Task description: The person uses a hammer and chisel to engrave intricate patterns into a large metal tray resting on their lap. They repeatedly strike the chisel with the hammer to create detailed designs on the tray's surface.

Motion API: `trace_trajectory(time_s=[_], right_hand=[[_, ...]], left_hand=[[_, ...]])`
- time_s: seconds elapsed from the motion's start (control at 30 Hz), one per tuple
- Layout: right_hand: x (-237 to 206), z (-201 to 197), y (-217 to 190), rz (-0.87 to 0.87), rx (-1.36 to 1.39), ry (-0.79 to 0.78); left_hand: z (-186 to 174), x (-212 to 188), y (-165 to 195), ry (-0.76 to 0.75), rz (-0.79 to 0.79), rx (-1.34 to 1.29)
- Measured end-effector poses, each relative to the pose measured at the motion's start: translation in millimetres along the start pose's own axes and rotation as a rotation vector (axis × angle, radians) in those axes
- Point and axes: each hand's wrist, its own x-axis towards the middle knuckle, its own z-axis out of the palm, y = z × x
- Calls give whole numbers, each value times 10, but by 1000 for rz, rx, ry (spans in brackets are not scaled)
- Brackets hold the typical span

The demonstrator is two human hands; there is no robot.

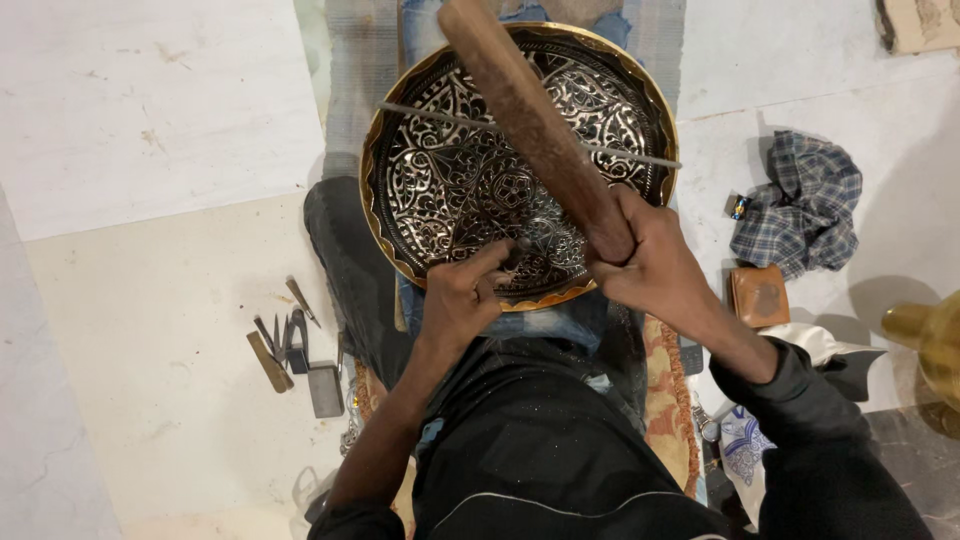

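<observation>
Single view, worn on the head, looking almost straight down over chest and lap onto the floor. Close in: left hand [462, 298] and right hand [640, 262] near frame centre, round engraved tray [640, 95] filling the upper middle. Floor tiles running out to both sides, small tools [290, 350] lower left, checked cloth [805, 205] right.

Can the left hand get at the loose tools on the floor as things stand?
Probably yes, but not freely. The tools lie on open floor beside the left hand's forearm with nothing between. The hand is occupied, though, pinching a small punch against the tray.
</observation>
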Motion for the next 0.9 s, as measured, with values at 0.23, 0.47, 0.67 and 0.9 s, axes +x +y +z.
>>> trace_trajectory(time_s=[0.23,0.47,0.67,0.9], right_hand=[[-34,-29,121,56,-215,-58],[-76,12,130,52,-275,-71],[-57,12,95,-25,-377,-148],[-77,30,81,65,-494,-283]], left_hand=[[-27,11,54,-30,-21,-56],[-77,26,59,-66,-6,-86],[-49,19,31,-55,-6,10],[-64,57,72,-28,-24,-55]])
